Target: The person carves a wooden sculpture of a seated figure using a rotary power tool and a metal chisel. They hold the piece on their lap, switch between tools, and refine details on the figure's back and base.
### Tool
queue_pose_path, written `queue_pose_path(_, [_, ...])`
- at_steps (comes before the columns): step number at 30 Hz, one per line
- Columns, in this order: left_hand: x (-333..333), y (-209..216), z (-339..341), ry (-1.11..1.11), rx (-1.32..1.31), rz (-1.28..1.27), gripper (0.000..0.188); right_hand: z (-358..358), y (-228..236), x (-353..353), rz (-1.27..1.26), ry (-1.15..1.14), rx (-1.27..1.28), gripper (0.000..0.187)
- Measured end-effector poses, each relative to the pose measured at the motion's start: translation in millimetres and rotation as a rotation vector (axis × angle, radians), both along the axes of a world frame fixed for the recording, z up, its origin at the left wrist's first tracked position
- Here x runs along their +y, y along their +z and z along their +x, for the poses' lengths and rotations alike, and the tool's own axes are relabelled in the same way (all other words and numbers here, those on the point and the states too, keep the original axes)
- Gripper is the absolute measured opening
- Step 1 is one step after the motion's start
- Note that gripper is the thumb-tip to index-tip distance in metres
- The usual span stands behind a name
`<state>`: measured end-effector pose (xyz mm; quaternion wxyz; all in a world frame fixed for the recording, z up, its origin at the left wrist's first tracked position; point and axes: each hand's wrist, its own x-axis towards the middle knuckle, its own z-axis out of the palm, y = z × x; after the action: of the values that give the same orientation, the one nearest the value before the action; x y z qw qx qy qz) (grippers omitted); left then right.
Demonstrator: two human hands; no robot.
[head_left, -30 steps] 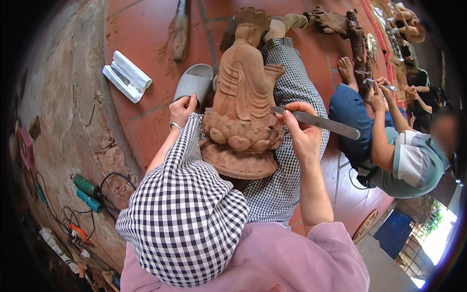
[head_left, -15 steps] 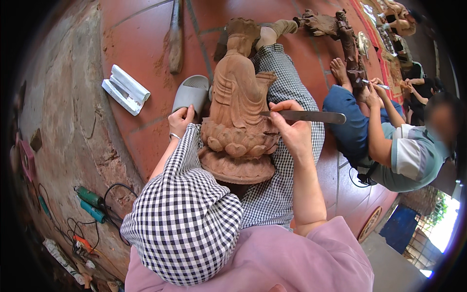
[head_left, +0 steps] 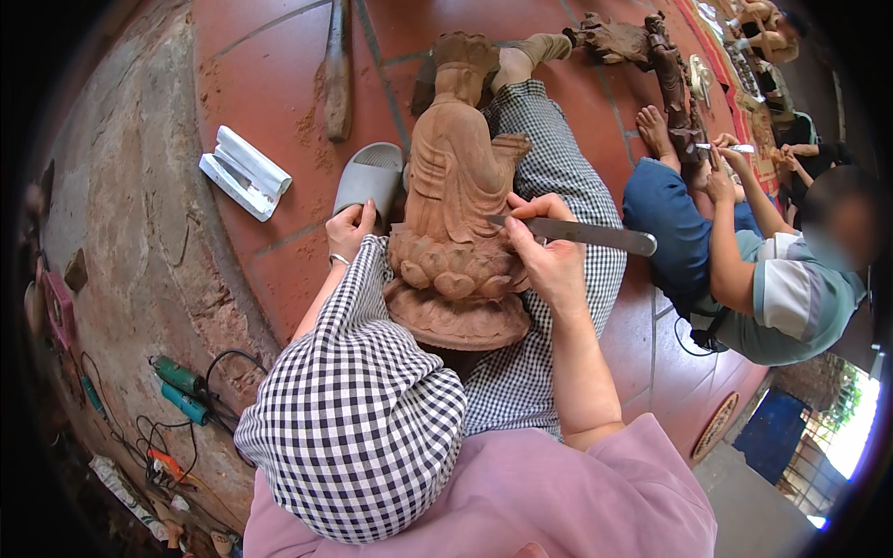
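Note:
A carved reddish-brown wooden statue (head_left: 446,177) of a seated, robed figure on a lotus base stands between my legs, tilted away from me. My right hand (head_left: 549,256) is closed around a flat metal carving knife (head_left: 600,234). Its pointed tip touches the folds of the robe just above the lotus petals, and its rounded end sticks out to the right. My left hand (head_left: 352,231) is curled, left of the statue, against the end of a grey slipper (head_left: 370,177). Whatever its fingers close on is hidden.
A white open wrapper (head_left: 246,172) and a wooden mallet-like club (head_left: 338,84) lie on the red tiles. Green power tools (head_left: 177,375) with tangled cords are at lower left. On the right, a seated person (head_left: 791,288) works on a dark carving (head_left: 670,74).
My right hand has shifted slightly left, and the knife now slants more, its tip further onto the robe. My left hand keeps its hold. The other person's hands moved a little.

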<state>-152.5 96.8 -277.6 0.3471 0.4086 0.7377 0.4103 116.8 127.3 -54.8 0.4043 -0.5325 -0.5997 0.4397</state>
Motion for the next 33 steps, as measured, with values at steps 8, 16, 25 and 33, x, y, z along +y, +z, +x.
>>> queue_pose_path(8, [-0.8, 1.0, 0.7, -0.001, 0.033, 0.043, 0.046, -19.4, 17.3, 5.0, -0.039, -0.023, -0.091, 0.011])
queue_pose_path(16, [0.5, 7.5, 0.8, -0.012, 0.054, 0.055, 0.047, -22.9, 12.5, 12.0, 0.030, 0.006, -0.032, 0.008])
queue_pose_path(25, [0.1, 13.7, 1.6, -0.020, 0.060, 0.045, 0.047, -16.4, 13.9, 12.1, 0.087, 0.021, -0.100, 0.010])
queue_pose_path(33, [0.5, 15.8, 0.7, -0.033, 0.073, 0.041, 0.047, -20.1, 11.8, 7.4, 0.176, 0.025, -0.144, 0.011])
